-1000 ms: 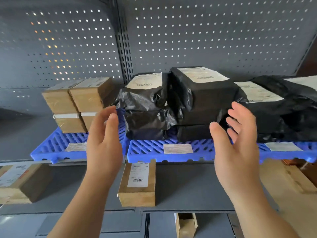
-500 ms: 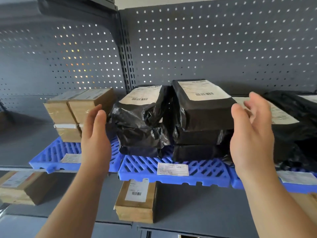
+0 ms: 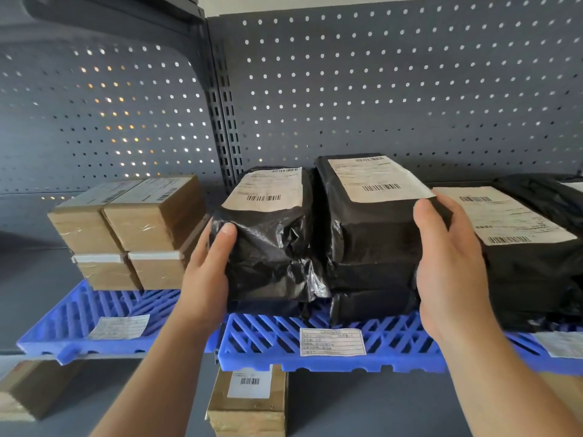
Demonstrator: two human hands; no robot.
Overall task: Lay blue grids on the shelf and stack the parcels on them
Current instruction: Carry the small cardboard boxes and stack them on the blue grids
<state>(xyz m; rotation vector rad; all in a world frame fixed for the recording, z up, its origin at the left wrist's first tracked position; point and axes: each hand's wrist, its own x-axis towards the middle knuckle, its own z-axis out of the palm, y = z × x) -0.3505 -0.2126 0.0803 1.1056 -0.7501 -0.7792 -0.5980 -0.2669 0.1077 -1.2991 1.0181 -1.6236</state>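
Now clamping black parcel stacks [image 3: 372, 234] between left hand [image 3: 205, 279], right hand [image 3: 451, 266] with fingers [image 3: 449, 205] curled round outer sides, probably squaring on blue grid [image 3: 271, 339].

We see blue grids [image 3: 258, 339] laid end to end on the grey shelf [image 3: 31, 279], a white label on each. Far left: brown boxes [image 3: 132, 228], two-by-two, taped. Middle: crinkled stack [image 3: 271, 247] and taller stack [image 3: 372, 241] of black bagged parcels, touching, labels up. Left hand [image 3: 205, 279] and right hand [image 3: 451, 266] grip their outer sides. Right: more black parcels [image 3: 530, 266].
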